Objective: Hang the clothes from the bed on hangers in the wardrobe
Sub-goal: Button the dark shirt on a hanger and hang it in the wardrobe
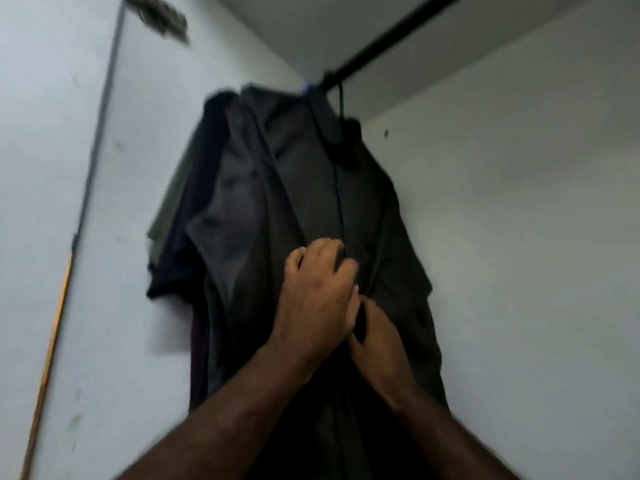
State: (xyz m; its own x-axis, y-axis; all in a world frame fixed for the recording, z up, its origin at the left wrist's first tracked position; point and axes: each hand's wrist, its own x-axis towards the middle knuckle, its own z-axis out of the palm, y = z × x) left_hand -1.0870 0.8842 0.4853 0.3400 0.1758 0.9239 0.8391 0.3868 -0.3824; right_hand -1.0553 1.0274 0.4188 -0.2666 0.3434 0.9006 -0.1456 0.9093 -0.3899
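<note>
Both hands clamp the front of the dark shirt (311, 168) at centre frame: left hand (318, 292) curled into the cloth, right hand (377, 344) pinching its edge just below, probably to close or straighten it. It hangs from the rod (398, 39), upper right, against other garments (180, 209).

**Much Lost to Blur and Overlap**

Motion blur softens everything. Fingertips of the right hand (377, 344) vanish behind the left hand (317, 299). Below both hands, the shirt (311, 168) and the forearms run off the bottom edge. Above them, the hanger (341, 98) shows only its hook. To their left, other clothes (173, 271) are mostly covered.
</note>
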